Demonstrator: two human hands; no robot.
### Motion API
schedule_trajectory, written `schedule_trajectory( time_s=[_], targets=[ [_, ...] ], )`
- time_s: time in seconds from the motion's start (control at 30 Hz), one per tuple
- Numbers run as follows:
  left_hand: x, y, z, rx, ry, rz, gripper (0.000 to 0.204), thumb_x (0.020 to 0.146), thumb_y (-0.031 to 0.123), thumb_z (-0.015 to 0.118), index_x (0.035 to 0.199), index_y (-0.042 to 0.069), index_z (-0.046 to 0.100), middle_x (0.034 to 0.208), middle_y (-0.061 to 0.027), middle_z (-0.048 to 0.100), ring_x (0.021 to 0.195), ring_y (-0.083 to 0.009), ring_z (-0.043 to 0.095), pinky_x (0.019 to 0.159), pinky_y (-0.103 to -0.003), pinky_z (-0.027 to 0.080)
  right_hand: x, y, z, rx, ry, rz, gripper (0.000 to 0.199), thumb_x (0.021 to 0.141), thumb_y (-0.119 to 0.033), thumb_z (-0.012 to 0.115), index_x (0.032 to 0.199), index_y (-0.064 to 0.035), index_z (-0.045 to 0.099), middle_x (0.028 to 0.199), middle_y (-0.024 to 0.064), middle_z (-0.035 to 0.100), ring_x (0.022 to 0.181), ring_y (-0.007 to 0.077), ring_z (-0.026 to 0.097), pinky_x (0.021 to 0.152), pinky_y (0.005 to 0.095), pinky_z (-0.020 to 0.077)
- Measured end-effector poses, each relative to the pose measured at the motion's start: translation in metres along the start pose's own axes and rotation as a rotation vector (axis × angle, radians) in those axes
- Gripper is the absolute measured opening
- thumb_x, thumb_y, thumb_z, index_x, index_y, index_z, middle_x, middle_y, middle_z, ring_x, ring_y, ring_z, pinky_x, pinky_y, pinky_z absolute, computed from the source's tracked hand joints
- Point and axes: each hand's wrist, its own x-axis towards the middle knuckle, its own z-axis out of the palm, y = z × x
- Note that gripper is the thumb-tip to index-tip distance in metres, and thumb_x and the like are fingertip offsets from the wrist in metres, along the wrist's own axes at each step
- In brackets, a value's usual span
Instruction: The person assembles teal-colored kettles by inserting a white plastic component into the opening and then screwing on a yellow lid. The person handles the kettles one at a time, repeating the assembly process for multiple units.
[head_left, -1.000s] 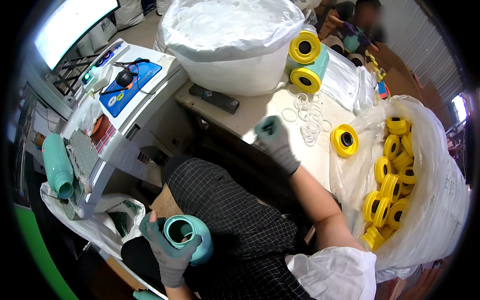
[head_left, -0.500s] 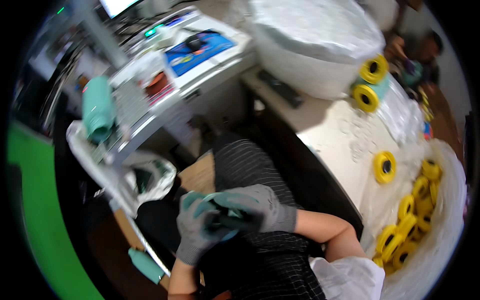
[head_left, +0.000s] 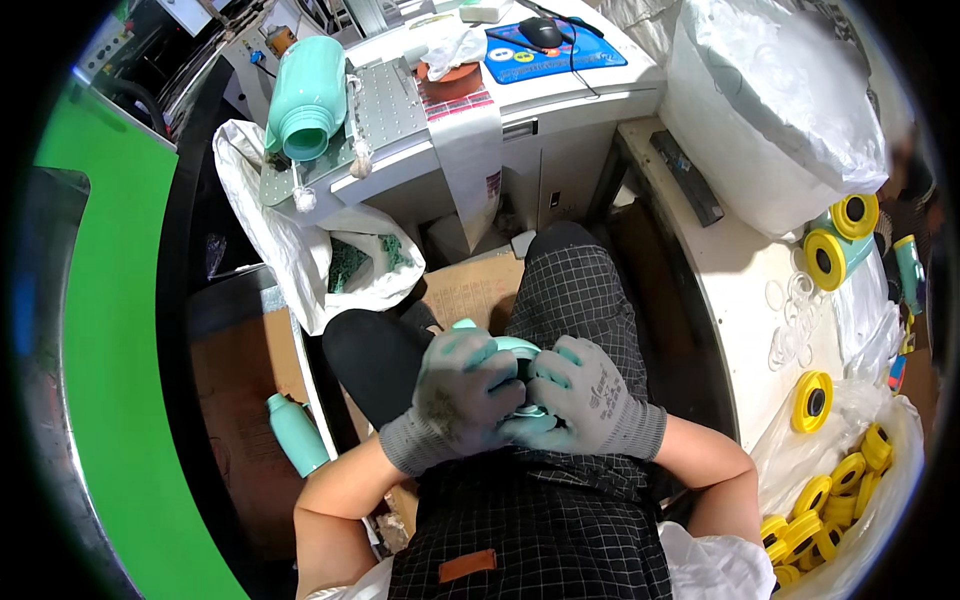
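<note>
Both my hands wear grey knit gloves with teal stains and meet over my lap. My left hand (head_left: 458, 388) and my right hand (head_left: 592, 398) close on a teal bottle (head_left: 517, 346) from either side. Only its rounded rim and a dark opening show between the gloves; the fingers hide the rest. Beyond my hands to the left, a white sack (head_left: 258, 225) holds dark green shreds. A second teal bottle (head_left: 297, 436) lies in the cardboard box (head_left: 245, 365) left of my left forearm.
A large teal bottle (head_left: 308, 95) lies on a perforated metal plate (head_left: 395, 110) at the white desk. On the right, a table (head_left: 735, 290) bears clear rings (head_left: 795, 315), a yellow lid (head_left: 812, 402) and a white sack (head_left: 760, 110). Several yellow lids (head_left: 835, 490) fill a plastic bag.
The view has swung right-to-left and steadied, so the desk now sits farther right. My hands have turned the piece they hold; more of its teal rim shows between the gloves.
</note>
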Motion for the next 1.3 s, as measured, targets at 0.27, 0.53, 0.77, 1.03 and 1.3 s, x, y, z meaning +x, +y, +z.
schedule_trajectory(
  time_s=[0.27,0.53,0.77,1.03,1.3],
  targets=[
    [0.027,0.008,-0.013,0.355,-0.26,-0.217,0.038,0.068,0.022,0.079,0.103,0.011,0.073,0.093,-0.0056,0.066,0.099,-0.0293,0.065,0.103,-0.056,0.05,0.004,-0.009,0.016,-0.072,0.053,0.12,0.038,0.077,-0.039,0.084,0.087,-0.0044,0.07,0.111,0.0057,0.059,0.092,0.0232,0.059,0.076,0.0398,0.0523],
    [0.08,-0.013,-0.013,0.412,-0.485,0.089,0.008,0.071,0.017,0.073,0.077,0.011,0.073,0.093,-0.0048,0.066,0.093,-0.0261,0.064,0.084,-0.043,0.054,-0.008,-0.001,0.012,-0.06,0.067,0.144,0.036,0.08,-0.043,0.084,0.085,-0.0089,0.073,0.105,0.0048,0.062,0.085,0.0221,0.062,0.07,0.0393,0.0523],
    [0.094,-0.016,0.004,0.285,-0.773,-0.121,0.018,0.078,0.02,0.075,0.093,0.011,0.072,0.1,-0.0066,0.069,0.102,-0.0276,0.068,0.081,-0.042,0.056,-0.02,0.011,0.011,0.013,0.12,0.162,0.039,0.081,-0.043,0.084,0.097,-0.0086,0.072,0.1,0.0064,0.063,0.083,0.0252,0.063,0.072,0.0413,0.0518],
    [0.062,-0.115,0.078,-0.845,0.012,-0.727,0.048,0.091,0.017,0.076,0.13,0.004,0.052,0.108,-0.0013,0.057,0.097,-0.0115,0.058,0.085,-0.032,0.055,-0.038,0.032,0.0,0.132,0.219,0.158,0.061,0.082,-0.044,0.084,0.122,-0.0018,0.067,0.127,0.0182,0.064,0.105,0.0313,0.067,0.087,0.0431,0.0544],
    [0.036,-0.322,0.137,-0.699,0.259,-1.103,0.071,0.08,0.037,0.091,0.127,-0.009,0.066,0.119,-0.0144,0.073,0.103,-0.0204,0.069,0.091,-0.034,0.055,-0.004,0.095,-0.001,0.917,0.763,0.886,0.029,0.106,-0.008,0.051,0.131,0.001,0.064,0.11,0.0078,0.068,0.079,0.0071,0.061,0.073,0.0239,0.0513]
  ],
)
